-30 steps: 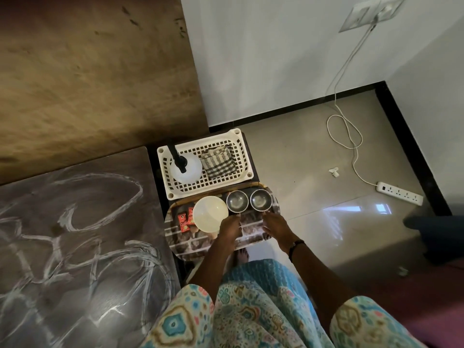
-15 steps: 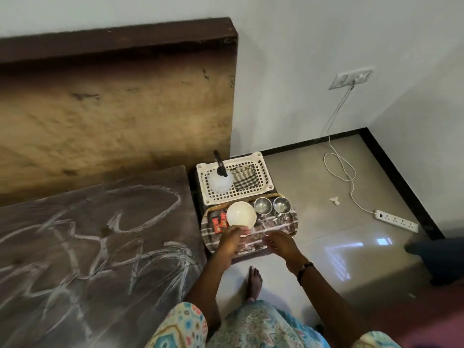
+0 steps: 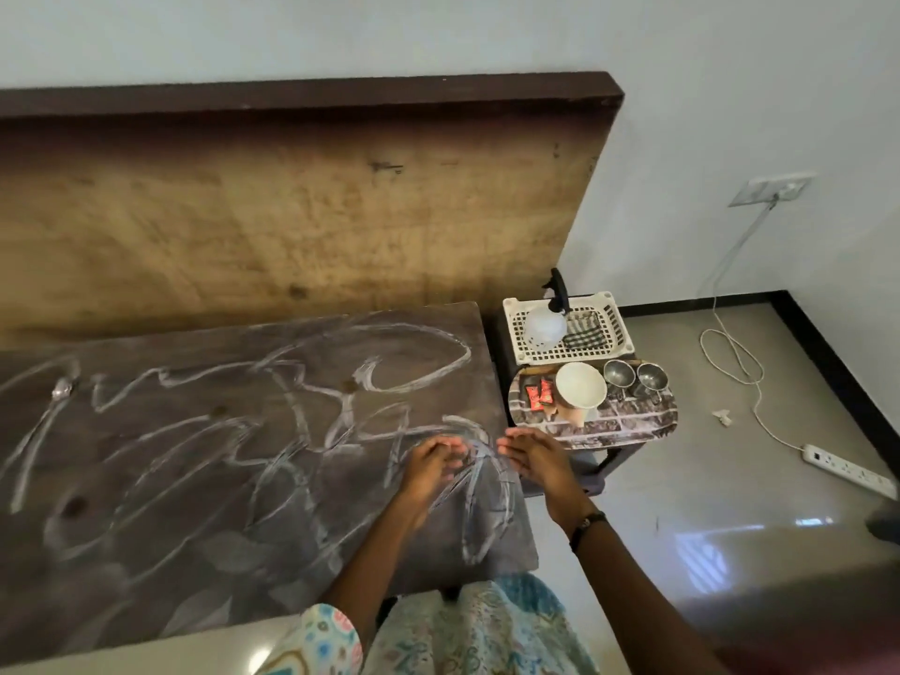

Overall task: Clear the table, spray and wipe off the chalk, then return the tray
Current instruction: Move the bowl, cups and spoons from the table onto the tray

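Two hands are empty, fingers loosely bent: the left hand (image 3: 431, 462) over the table (image 3: 146, 479) and its chalk scribbles (image 3: 302, 397), the right hand (image 3: 533, 457) just past the table's edge. At 1 o'clock from them the tray (image 3: 628, 423) lies on a stool, carrying a bowl (image 3: 580, 386) and two steel cups (image 3: 635, 375). Behind it, a basket (image 3: 604, 350) holds the spray bottle (image 3: 545, 326) and a cloth (image 3: 582, 328).

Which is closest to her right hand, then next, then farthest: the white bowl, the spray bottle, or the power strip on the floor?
From the right hand, in the head view:
1. White bowl, on the tray just beyond the hand.
2. Spray bottle, in the white basket behind the tray.
3. Power strip, on the floor far to the right.
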